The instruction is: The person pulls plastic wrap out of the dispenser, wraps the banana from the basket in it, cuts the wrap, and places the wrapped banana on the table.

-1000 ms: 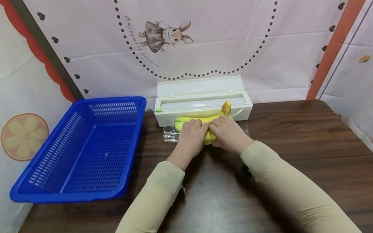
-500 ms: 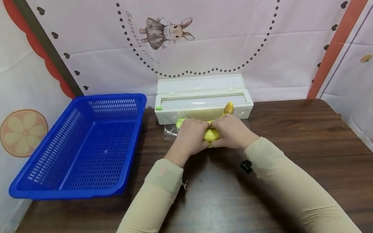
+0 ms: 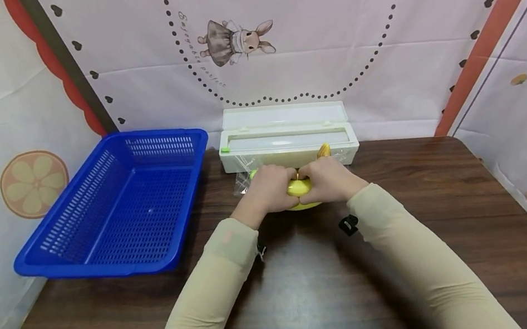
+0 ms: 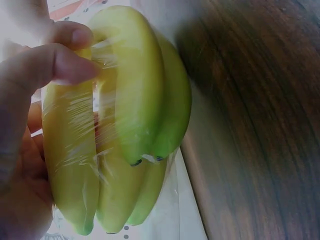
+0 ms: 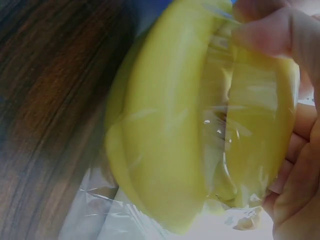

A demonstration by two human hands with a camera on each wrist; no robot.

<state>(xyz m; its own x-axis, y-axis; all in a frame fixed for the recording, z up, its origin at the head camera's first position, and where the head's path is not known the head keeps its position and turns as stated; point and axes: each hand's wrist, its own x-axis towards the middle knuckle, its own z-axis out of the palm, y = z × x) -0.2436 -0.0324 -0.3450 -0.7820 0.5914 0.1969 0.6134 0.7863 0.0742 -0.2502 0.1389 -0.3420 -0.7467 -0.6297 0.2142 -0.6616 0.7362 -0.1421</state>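
Note:
A bunch of bananas (image 3: pixel 299 187) is held between both hands in front of a white box, mostly covered by the hands in the head view. Clear plastic film (image 4: pixel 80 120) lies stretched and wrinkled over the bananas, and a loose flap of film (image 3: pixel 242 183) shows at the left end. The left hand (image 3: pixel 269 189) grips the left part of the bunch, thumb across the near side. At the right part, the right hand (image 3: pixel 327 179) grips in the same way. Both thumbs nearly meet in the middle. In the right wrist view film (image 5: pixel 85 210) hangs beyond the bananas.
The white film box (image 3: pixel 288 159) stands open against the back wall, lid raised, with a small green piece at its left end. A blue slotted basket (image 3: pixel 107 273) stands at the left. The dark wooden table (image 3: pixel 426 209) ends at cloth walls.
Both hands have come slightly nearer the body and spread a little, turning the bananas, so more yellow shows between and below the thumbs. The head view has tilted slightly downward.

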